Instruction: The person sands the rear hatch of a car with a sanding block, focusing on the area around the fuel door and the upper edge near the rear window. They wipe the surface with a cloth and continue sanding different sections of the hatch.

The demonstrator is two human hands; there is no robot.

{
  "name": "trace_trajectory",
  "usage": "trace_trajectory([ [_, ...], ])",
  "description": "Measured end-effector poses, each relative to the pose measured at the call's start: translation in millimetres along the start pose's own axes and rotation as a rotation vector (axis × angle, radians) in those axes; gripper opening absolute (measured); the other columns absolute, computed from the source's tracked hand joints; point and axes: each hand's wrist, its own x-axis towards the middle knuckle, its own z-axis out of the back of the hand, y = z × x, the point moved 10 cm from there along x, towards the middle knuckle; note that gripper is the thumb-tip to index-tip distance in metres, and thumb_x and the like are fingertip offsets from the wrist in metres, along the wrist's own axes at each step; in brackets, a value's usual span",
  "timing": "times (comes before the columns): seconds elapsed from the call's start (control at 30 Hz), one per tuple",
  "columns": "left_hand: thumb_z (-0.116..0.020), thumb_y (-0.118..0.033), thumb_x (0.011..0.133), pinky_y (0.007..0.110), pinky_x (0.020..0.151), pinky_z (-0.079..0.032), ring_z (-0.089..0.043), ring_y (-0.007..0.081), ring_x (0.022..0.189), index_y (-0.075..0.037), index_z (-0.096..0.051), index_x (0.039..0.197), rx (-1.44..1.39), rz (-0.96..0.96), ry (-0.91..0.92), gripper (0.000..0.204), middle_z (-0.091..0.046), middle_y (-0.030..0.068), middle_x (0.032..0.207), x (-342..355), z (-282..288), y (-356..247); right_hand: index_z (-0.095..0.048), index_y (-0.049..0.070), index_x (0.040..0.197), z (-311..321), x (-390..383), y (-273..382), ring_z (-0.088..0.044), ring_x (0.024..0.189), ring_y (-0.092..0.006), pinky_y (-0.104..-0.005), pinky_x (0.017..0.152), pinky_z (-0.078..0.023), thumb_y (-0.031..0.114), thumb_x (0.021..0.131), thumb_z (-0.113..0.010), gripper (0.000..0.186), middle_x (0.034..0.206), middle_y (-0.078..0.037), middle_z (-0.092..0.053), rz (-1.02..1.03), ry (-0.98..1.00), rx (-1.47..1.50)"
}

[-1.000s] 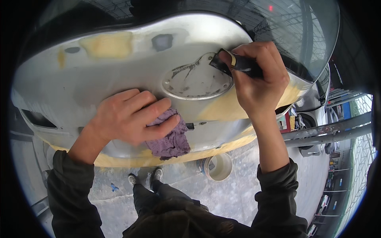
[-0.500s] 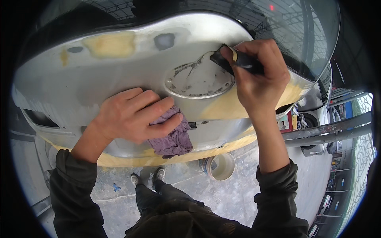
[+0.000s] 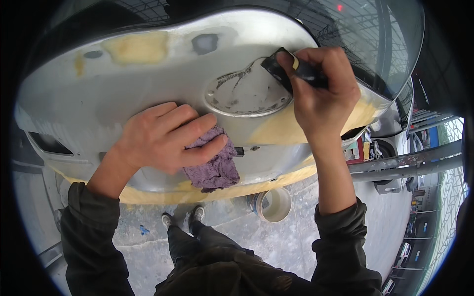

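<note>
My left hand [image 3: 160, 135] rests on a silver-grey car panel [image 3: 113, 93], its fingers closed over a crumpled purple cloth [image 3: 213, 170]. The cloth hangs down over the panel's lower part. Between the thumb and fingers of my right hand [image 3: 327, 98] is a bent piece of black sandpaper [image 3: 278, 69] with a yellowish inner edge showing. Its flat end lies against the upper right rim of an oval recess [image 3: 247, 91], where dark residue marks the rim. My right fingers partly hide the rest of the sandpaper.
Yellow filler patches [image 3: 137, 48] and grey spots mark the panel, with dark glass [image 3: 360, 44] above. A round bucket [image 3: 275, 204] stands on the concrete floor [image 3: 291, 251] below the car. Metal pipes [image 3: 405, 165] run at the right. A small blue scrap [image 3: 144, 230] lies near my feet.
The car panel sits slightly higher in the picture. The sandpaper's end shows more of its black face, still at the oval's upper right. My left hand keeps its hold on the cloth.
</note>
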Motion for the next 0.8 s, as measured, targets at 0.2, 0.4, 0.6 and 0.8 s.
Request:
trace_trajectory([
  [0.2, -0.072, -0.018, 0.079, 0.027, 0.063, -0.050, -0.059, 0.0172, 0.080, -0.024, -0.073, 0.114, 0.004, 0.005, 0.013, 0.036, -0.068, 0.0038, 0.110, 0.7, -0.2, 2.4, -0.070, 0.002, 0.086, -1.0, 6.4, 6.4, -0.060, 0.071, -0.0136, -0.0254, 0.066, -0.048, -0.001, 0.076, -0.091, 0.024, 0.080, -0.004, -0.067, 0.020, 0.011, -0.062],
  [0.4, -0.071, -0.018, 0.075, 0.029, 0.067, -0.052, -0.060, 0.0182, 0.082, -0.025, -0.075, 0.114, -0.018, 0.032, 0.036, 0.039, -0.068, 0.0031, 0.110, -3.1, 1.5, 3.5, -0.071, 0.001, 0.093, 15.9, -52.7, -21.1, -0.061, 0.072, -0.0151, -0.0268, 0.070, -0.049, 0.004, 0.084, -0.087, 0.019, 0.081, -0.006, -0.066, -0.282, 0.231, -0.071],
  [0.6, -0.071, -0.018, 0.071, 0.030, 0.070, -0.055, -0.061, 0.0198, 0.083, -0.024, -0.077, 0.114, -0.032, 0.027, 0.086, 0.044, -0.069, 0.0027, 0.113, 1.7, -0.8, 3.9, -0.068, -0.002, 0.107, 32.2, -56.7, -22.8, -0.059, 0.076, -0.0216, -0.0313, 0.074, -0.048, 0.007, 0.098, -0.055, 0.018, 0.085, -0.012, -0.060, -0.281, 0.306, 0.190],
  [0.8, -0.071, -0.016, 0.072, 0.030, 0.074, -0.056, -0.060, 0.0200, 0.088, -0.026, -0.076, 0.115, -0.013, 0.013, 0.143, 0.044, -0.068, 0.0030, 0.115, 1.2, -3.2, 2.2, -0.066, -0.002, 0.118, 5.0, -101.7, -50.8, -0.065, 0.078, -0.0107, -0.0248, 0.072, -0.053, 0.017, 0.108, -0.059, 0.022, 0.094, -0.007, -0.069, -0.951, 0.287, 0.978],
])
